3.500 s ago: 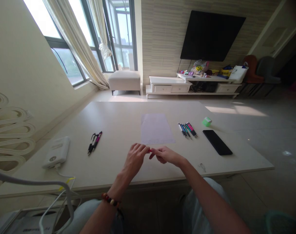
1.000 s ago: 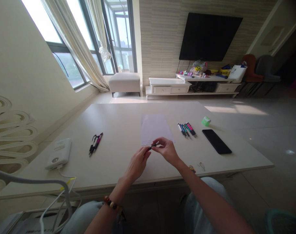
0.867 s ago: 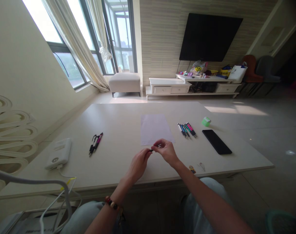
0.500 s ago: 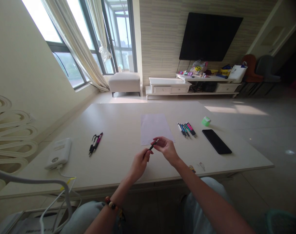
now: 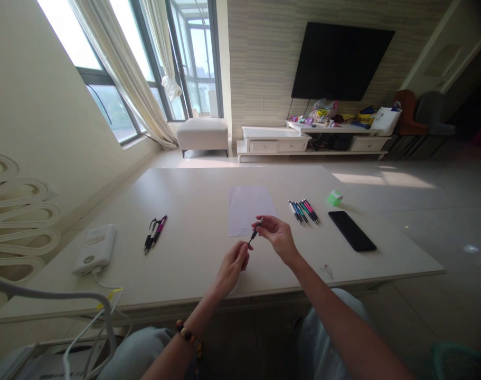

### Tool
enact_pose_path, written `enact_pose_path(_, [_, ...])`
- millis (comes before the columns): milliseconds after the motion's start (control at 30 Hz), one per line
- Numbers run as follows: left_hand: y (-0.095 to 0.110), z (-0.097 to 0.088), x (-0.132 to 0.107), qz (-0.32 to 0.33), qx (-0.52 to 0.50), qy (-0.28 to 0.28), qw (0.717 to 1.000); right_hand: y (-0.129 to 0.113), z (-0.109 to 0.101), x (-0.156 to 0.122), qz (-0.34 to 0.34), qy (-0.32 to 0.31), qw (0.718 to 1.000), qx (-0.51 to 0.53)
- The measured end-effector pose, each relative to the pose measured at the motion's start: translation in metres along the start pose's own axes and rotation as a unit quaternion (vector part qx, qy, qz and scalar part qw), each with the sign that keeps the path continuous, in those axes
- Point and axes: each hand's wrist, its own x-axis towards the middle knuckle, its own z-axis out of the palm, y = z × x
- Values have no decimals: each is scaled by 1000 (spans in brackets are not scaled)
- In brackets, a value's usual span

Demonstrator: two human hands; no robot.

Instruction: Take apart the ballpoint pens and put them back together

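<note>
My right hand (image 5: 279,236) pinches a dark pen (image 5: 256,230) by its upper end, just above the near edge of a white sheet of paper (image 5: 250,208). The pen slants down to the left. My left hand (image 5: 234,262) is curled closed below the pen's lower tip, and what it holds is hidden. Both hands hover over the middle of the pale table (image 5: 192,195).
Several coloured pens (image 5: 304,210) lie right of the paper, beside a black phone (image 5: 352,230) and a green block (image 5: 335,197). Pens (image 5: 154,233) and a white power bank (image 5: 95,248) lie at left, with cables (image 5: 101,316) at the near-left edge.
The hands were joined on a small red-tipped piece, then the dark pen showed between them. My right hand has lifted away with the pen and my left has drawn back toward me.
</note>
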Motion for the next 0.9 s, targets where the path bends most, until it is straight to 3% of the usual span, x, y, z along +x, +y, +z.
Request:
enact_pose_path(67, [-2, 2, 1, -3, 6, 7, 1000, -2, 0, 1, -12, 5, 1000, -6])
enact_pose_path(167, [-2, 5, 1, -9, 7, 24, 1000, -6, -11, 8, -50, 92, 994, -11])
enact_pose_path(267, [1, 7, -1, -11, -4, 46, 999, -3, -35, 16, -15, 127, 985, -115])
enact_pose_path(333, [2, 7, -2, -13, -9, 54, 998, 6, -49, 17, 34, 89, 960, -264])
enact_pose_path(400, [3, 6, -2, -15, -8, 57, 998, 20, -57, 13, 53, 60, 915, -396])
enact_pose_path(500, [4, 7, -2, -18, -5, 61, 998, 40, -57, 9, 58, 41, 875, -478])
enact_pose_path(633, [5, 10, -3, -21, 9, 76, 997, 43, -57, 22, 63, 52, 877, -473])
enact_pose_path(733, [5, 13, -3, -20, 29, 84, 996, 25, -71, 22, 38, 73, 908, -411])
enact_pose_path(800, [3, 14, -4, -17, 36, 88, 995, 13, -85, -5, 6, 150, 932, -331])
enact_pose_path(833, [2, 14, -4, -15, 36, 89, 995, 11, -90, -29, -8, 221, 934, -280])
enact_pose_path(900, [0, 13, -5, -11, 35, 87, 996, 20, -94, -93, -17, 358, 918, -169])
